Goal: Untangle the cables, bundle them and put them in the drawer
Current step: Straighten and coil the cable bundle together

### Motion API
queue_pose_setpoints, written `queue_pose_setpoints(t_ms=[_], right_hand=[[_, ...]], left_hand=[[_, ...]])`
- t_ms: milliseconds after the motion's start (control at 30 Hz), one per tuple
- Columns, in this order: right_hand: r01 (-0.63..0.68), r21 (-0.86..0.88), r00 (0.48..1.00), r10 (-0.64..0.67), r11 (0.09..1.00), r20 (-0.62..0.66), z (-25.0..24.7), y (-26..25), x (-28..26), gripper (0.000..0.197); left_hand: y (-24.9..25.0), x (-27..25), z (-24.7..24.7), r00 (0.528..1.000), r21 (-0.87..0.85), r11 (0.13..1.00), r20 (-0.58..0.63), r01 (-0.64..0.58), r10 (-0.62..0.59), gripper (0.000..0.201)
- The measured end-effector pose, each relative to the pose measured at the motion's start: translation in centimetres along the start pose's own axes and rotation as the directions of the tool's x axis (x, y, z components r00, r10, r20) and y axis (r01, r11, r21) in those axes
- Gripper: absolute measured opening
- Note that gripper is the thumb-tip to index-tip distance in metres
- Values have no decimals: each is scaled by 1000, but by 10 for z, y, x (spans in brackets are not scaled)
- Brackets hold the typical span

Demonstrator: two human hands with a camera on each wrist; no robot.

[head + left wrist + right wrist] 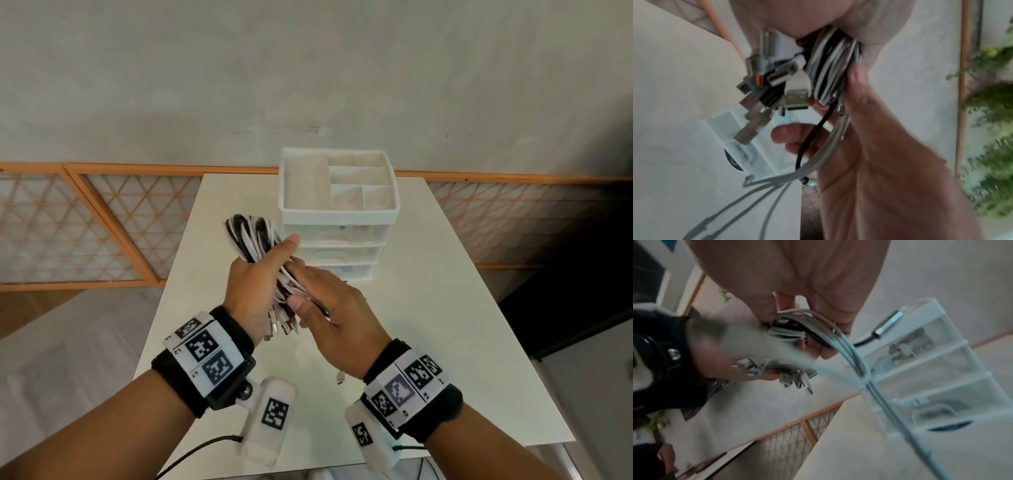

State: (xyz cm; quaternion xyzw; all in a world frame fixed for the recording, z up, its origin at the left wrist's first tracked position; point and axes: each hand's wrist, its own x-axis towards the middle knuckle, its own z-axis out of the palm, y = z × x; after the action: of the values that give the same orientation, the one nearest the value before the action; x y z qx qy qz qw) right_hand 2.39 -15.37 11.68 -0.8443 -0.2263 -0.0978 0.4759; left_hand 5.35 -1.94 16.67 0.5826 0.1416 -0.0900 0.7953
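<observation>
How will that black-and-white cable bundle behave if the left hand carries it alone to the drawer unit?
Probably floppy: the cable bundle is loose loops, and several free strands trail down. Plugs dangle bare below the left hand, so they may snag a drawer edge. It is likely light, yet could spring apart once the right hand lets go.

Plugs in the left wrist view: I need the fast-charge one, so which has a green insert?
The white USB plug at the cluster's right edge, beside the coiled cables; its neighbour shows orange, the others bare metal.
</observation>
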Motion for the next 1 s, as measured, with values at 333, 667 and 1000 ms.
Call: queue_pose_setpoints(t_ms=[333,667,1000], right_hand=[[-67,87,998,66,994,7,5,-4,-9,56],[-400,-312,827,486,862,284,-22,31,-11,38],[-203,-669,854,464,715,237,-40,15,22,28]], left_hand=[[-6,7,-10,987,103,985,-70,-140,148,20],[13,3,-27,895,185,939,400,-290,197,16],[-20,-7,-5,863,677,688,483,-263,-145,25]])
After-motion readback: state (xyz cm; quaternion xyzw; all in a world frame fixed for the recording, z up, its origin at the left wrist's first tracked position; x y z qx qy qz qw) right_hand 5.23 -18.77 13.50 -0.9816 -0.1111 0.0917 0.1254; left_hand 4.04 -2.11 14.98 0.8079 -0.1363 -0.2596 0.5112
